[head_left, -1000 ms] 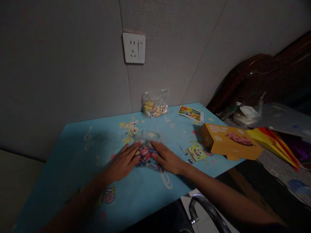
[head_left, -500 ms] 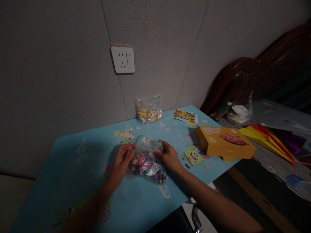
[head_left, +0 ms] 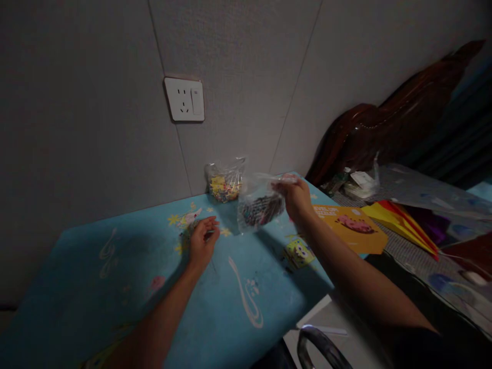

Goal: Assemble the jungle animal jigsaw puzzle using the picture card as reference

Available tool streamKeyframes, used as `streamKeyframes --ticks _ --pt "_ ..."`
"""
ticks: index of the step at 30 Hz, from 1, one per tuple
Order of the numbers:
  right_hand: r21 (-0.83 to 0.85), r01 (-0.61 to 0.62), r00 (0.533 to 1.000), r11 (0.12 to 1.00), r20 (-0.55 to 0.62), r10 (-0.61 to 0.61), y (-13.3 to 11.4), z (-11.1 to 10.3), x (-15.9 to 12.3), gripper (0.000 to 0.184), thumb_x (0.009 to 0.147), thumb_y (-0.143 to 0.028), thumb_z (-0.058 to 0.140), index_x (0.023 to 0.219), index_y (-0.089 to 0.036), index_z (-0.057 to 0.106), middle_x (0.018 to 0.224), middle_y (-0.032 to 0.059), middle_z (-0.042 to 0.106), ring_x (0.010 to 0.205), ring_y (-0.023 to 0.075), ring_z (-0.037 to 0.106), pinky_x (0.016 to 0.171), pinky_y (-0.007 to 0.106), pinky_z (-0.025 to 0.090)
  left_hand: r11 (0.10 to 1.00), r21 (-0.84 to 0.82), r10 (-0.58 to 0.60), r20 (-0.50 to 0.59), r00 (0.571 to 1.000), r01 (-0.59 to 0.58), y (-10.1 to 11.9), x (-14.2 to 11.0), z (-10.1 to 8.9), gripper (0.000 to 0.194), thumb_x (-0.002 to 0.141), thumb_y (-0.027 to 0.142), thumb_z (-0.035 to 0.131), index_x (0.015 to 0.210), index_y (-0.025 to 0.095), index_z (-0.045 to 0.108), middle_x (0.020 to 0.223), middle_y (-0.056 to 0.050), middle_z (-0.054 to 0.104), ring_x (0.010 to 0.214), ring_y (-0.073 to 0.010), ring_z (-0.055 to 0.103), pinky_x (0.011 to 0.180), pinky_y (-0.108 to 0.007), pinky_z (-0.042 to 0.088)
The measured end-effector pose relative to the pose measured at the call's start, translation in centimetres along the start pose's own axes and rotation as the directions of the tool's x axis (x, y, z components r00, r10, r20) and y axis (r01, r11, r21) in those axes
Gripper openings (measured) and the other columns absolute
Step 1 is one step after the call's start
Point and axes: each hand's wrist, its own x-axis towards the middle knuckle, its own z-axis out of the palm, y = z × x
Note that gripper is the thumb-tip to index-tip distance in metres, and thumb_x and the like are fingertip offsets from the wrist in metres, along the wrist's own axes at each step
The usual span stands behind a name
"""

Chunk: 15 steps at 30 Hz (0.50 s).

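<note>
My right hand (head_left: pixel 294 193) pinches the top edge of a clear plastic bag (head_left: pixel 261 205), which hangs above the blue table near its back. Small dark, mixed-colour pieces, blurred by motion, fill the bag's lower part. To the left, my left hand (head_left: pixel 204 238) hovers over the tabletop, its fingers loosely curled and apart with nothing in them. Just behind the held bag, a second clear bag (head_left: pixel 226 184) of yellow and multicoloured puzzle pieces leans against the wall.
The blue table (head_left: pixel 130 277) has a cartoon-patterned cover. An orange puzzle box (head_left: pixel 353 228) sits at its right end, partly behind my right arm. Beyond lie a yellow, red and purple folded item (head_left: pixel 403 225) and a carved wooden headboard (head_left: pixel 369 128). A wall socket (head_left: pixel 185 100) is above.
The bag of pieces has been lifted off the table, back and to the right, by my right hand. My left hand has come away from it. The picture card is now hidden.
</note>
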Motion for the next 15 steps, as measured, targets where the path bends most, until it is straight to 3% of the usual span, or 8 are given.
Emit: streamKeyframes --ticks 2,5,9,11,14,15 --pt "-0.106 0.029 0.996 0.994 -0.085 -0.038 0.3 0.3 4.2 0.010 0.063 -0.022 0.055 0.060 -0.021 0.045 0.060 -0.0035 0.050 0.060 0.0118 0.050 0.062 0.025 0.044 0.999 0.013 -0.034 -0.005 0.999 0.034 -0.9 0.3 -0.4 0.033 0.073 0.033 0.071 0.101 0.016 0.062 0.090 -0.005 0.066 0.081 -0.0168 0.065 0.068 -0.027 0.054" --pt "-0.183 -0.002 0.996 0.983 -0.088 -0.015 0.8 1.3 9.8 0.014 0.068 -0.021 0.053 0.060 -0.022 0.042 0.057 -0.0050 0.046 0.059 0.0113 0.049 0.060 0.024 0.042 0.999 0.016 -0.047 -0.015 0.999 0.048 -1.4 0.4 -0.8 0.031 0.072 0.030 0.069 0.100 0.017 0.063 0.086 -0.004 0.066 0.080 -0.0169 0.064 0.064 -0.025 0.052" --pt "-0.343 -0.070 0.997 0.937 -0.015 0.070 1.0 1.3 13.8 0.011 0.081 -0.024 0.054 0.076 -0.014 0.056 0.071 0.0012 0.062 0.072 0.0114 0.057 0.072 0.026 0.045 0.998 0.049 -0.045 -0.004 0.999 0.045 -1.1 0.4 -0.8 0.029 0.071 0.030 0.067 0.097 0.018 0.064 0.085 -0.004 0.066 0.081 -0.0177 0.065 0.064 -0.026 0.052" --pt "-0.438 -0.103 0.994 0.893 -0.012 0.109 0.9 -0.4 14.3 0.023 0.084 -0.026 0.052 0.089 -0.006 0.062 0.086 0.0086 0.067 0.080 0.0116 0.061 0.080 0.029 0.045 0.997 0.059 -0.040 -0.012 0.999 0.040 -1.2 0.4 -0.7 0.027 0.071 0.030 0.067 0.096 0.018 0.065 0.084 -0.004 0.066 0.080 -0.0174 0.065 0.064 -0.026 0.052" --pt "-0.617 -0.124 0.990 0.777 -0.025 0.138 0.5 -5.8 12.9 0.030 0.077 -0.025 0.065 0.100 -0.006 0.067 0.100 0.0170 0.071 0.087 0.0211 0.066 0.086 0.037 0.047 0.996 0.081 -0.030 -0.006 1.000 0.030 -1.4 0.5 -0.7 0.025 0.071 0.029 0.065 0.094 0.019 0.066 0.082 -0.003 0.067 0.078 -0.0171 0.065 0.065 -0.026 0.052" --pt "-0.800 -0.065 0.991 0.597 0.016 0.129 0.4 -8.1 11.8 0.034 0.077 -0.028 0.067 0.105 -0.010 0.068 0.102 0.0166 0.072 0.088 0.0242 0.067 0.085 0.039 0.049 0.996 0.091 -0.026 0.001 1.000 0.025 -1.4 0.5 -0.6 0.024 0.072 0.029 0.065 0.094 0.019 0.066 0.082 -0.003 0.067 0.077 -0.0171 0.065 0.065 -0.026 0.052"
